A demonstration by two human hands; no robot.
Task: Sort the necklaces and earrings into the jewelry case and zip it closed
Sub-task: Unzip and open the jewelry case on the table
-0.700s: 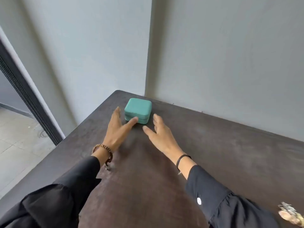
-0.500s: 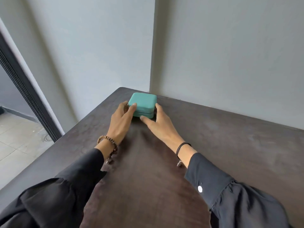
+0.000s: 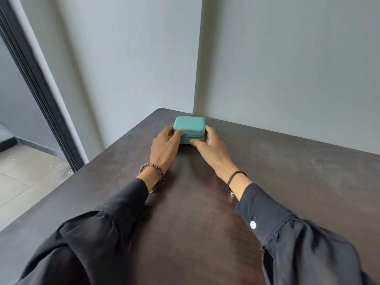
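Black sleeves [image 3: 102,233] are stretching over the dark table [image 3: 287,192]. The left hand [image 3: 164,146] and right hand [image 3: 212,150] are now gripping the jewelry case [image 3: 190,124] from both sides, fingers curling round its edges, no longer just reaching. The case is sitting closed at the table's far corner, close to the wall [image 3: 287,68].

I take this for a room in a home or flat, though I can't say which room. The dark wooden tabletop [image 3: 287,182] sits in a corner where two plain grey walls [image 3: 287,68] meet at the far side. On the left, a dark sliding-door frame [image 3: 41,95] opens onto a pale tiled floor [image 3: 24,182] with a round floor drain [image 3: 68,173], like a balcony. The small teal jewelry case [image 3: 189,123] suits a domestic setting.
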